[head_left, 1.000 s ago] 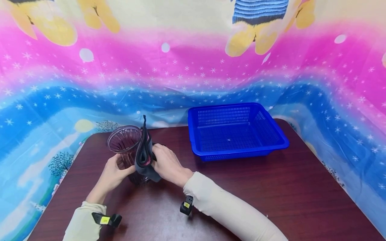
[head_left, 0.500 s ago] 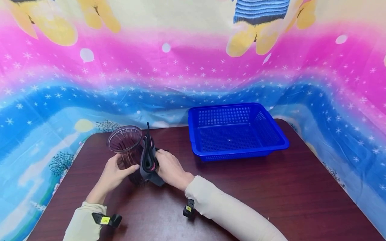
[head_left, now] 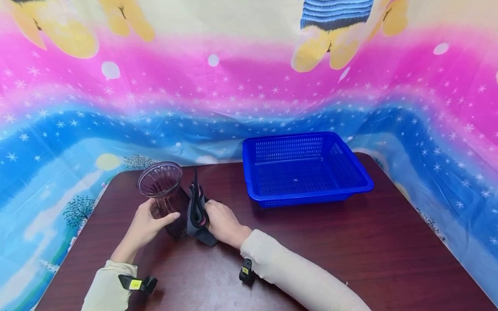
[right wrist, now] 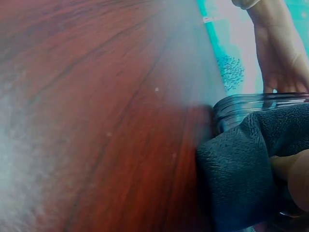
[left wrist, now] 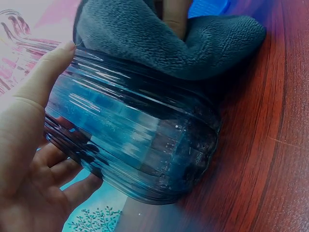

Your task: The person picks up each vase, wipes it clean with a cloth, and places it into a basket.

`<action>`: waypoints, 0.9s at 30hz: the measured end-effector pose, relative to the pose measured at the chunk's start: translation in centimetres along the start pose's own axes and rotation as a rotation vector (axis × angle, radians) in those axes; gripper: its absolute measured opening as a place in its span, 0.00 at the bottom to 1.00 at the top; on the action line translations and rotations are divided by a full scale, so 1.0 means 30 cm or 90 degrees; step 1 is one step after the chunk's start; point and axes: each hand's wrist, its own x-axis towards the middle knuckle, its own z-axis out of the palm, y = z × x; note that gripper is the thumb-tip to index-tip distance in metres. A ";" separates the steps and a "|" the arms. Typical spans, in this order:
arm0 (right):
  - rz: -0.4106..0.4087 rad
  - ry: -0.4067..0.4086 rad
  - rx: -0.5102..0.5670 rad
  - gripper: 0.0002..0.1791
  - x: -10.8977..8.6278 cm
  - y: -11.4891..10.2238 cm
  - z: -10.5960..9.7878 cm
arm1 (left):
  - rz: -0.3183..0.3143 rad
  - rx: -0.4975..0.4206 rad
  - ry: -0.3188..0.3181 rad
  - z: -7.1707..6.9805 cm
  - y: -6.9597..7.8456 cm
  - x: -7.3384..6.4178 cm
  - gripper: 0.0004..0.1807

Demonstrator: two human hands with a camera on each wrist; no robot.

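Observation:
A purple-tinted, ribbed glass vase (head_left: 168, 203) with a flared rim stands upright on the left part of the table. My left hand (head_left: 145, 229) grips it round the body, thumb on the near side, as the left wrist view shows through the clear glass (left wrist: 130, 121). To the right of the vase, my right hand (head_left: 225, 222) holds a folded dark grey cloth (head_left: 197, 218) with a dark edge. In the left wrist view the plush cloth (left wrist: 140, 38) lies close along the vase's side; whether they touch I cannot tell. Most right fingers are hidden behind the cloth.
A blue plastic basket (head_left: 307, 196) with perforated walls sits at the back right of the dark reddish wood table (head_left: 311, 242). Behind the table hangs a printed pink and blue cloth backdrop (head_left: 249, 86). Black straps (head_left: 246, 272) are on both wrists.
My right hand has drawn the cloth rightward and slightly down, a little away from the vase. The left hand and vase have stayed in place.

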 end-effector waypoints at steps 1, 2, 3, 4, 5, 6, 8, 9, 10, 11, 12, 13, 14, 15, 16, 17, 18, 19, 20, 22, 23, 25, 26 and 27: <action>0.002 -0.002 0.001 0.05 -0.002 0.003 0.005 | -0.001 -0.001 0.000 0.000 0.000 0.000 0.37; 0.003 -0.004 0.002 0.05 -0.004 0.007 0.010 | -0.003 -0.002 -0.001 0.000 -0.001 -0.001 0.37; 0.005 -0.006 0.002 0.05 -0.005 0.010 0.015 | -0.005 -0.003 -0.002 0.000 -0.001 -0.001 0.37; 0.005 -0.007 0.001 0.05 -0.006 0.013 0.020 | -0.007 -0.004 -0.003 0.000 -0.001 -0.001 0.37; 0.005 -0.008 0.000 0.05 -0.008 0.016 0.025 | -0.009 -0.005 -0.003 0.000 -0.002 -0.001 0.37; 0.006 -0.007 -0.003 0.05 -0.010 0.018 0.027 | -0.010 -0.006 -0.004 -0.001 -0.002 -0.001 0.37; 0.006 -0.008 -0.005 0.05 -0.013 0.022 0.034 | -0.013 -0.006 -0.005 -0.001 -0.002 -0.001 0.37; 0.006 -0.008 -0.004 0.05 -0.014 0.023 0.036 | -0.014 -0.005 -0.006 -0.001 -0.002 -0.001 0.37; 0.006 -0.007 -0.004 0.05 -0.015 0.025 0.038 | -0.014 -0.005 -0.006 -0.002 -0.001 -0.001 0.37; 0.007 -0.007 -0.005 0.05 -0.016 0.026 0.040 | -0.014 -0.004 -0.006 -0.002 -0.001 -0.001 0.37; 0.007 -0.008 -0.005 0.06 -0.016 0.027 0.042 | -0.014 -0.002 -0.006 -0.002 -0.001 -0.001 0.37; 0.008 -0.009 -0.003 0.05 -0.015 0.029 0.044 | -0.014 -0.001 -0.006 -0.002 0.000 -0.001 0.37; 0.008 -0.009 -0.003 0.06 -0.015 0.030 0.045 | -0.013 -0.001 -0.005 -0.002 0.000 0.000 0.37; 0.009 -0.010 -0.002 0.05 -0.014 0.031 0.046 | -0.013 -0.001 -0.005 -0.002 0.000 -0.001 0.37; 0.009 -0.011 -0.001 0.05 -0.014 0.032 0.047 | -0.013 -0.001 -0.005 -0.002 0.001 -0.001 0.37; 0.009 -0.012 0.001 0.06 -0.014 0.033 0.048 | -0.013 -0.001 -0.005 -0.002 0.001 -0.001 0.37; 0.010 -0.013 0.004 0.05 -0.013 0.034 0.049 | -0.013 -0.001 -0.005 -0.002 0.002 -0.002 0.37; 0.009 -0.013 0.006 0.05 -0.013 0.035 0.049 | -0.012 -0.002 -0.006 -0.002 0.002 -0.002 0.37; 0.009 -0.012 0.007 0.05 -0.013 0.036 0.050 | -0.012 -0.002 -0.005 -0.002 0.003 -0.003 0.37; 0.008 -0.012 0.009 0.05 -0.013 0.038 0.051 | -0.012 -0.001 -0.005 -0.002 0.003 -0.003 0.37; 0.008 -0.012 0.009 0.06 -0.013 0.039 0.051 | -0.013 0.000 -0.005 -0.002 0.003 -0.003 0.37; 0.008 -0.011 0.007 0.06 -0.014 0.037 0.051 | -0.013 0.000 -0.005 -0.002 0.004 -0.003 0.37; 0.007 -0.011 0.005 0.06 -0.014 0.036 0.050 | -0.013 -0.001 -0.005 -0.002 0.004 -0.003 0.37; 0.007 -0.012 0.004 0.06 -0.013 0.035 0.050 | -0.013 0.001 -0.004 -0.002 0.004 -0.003 0.37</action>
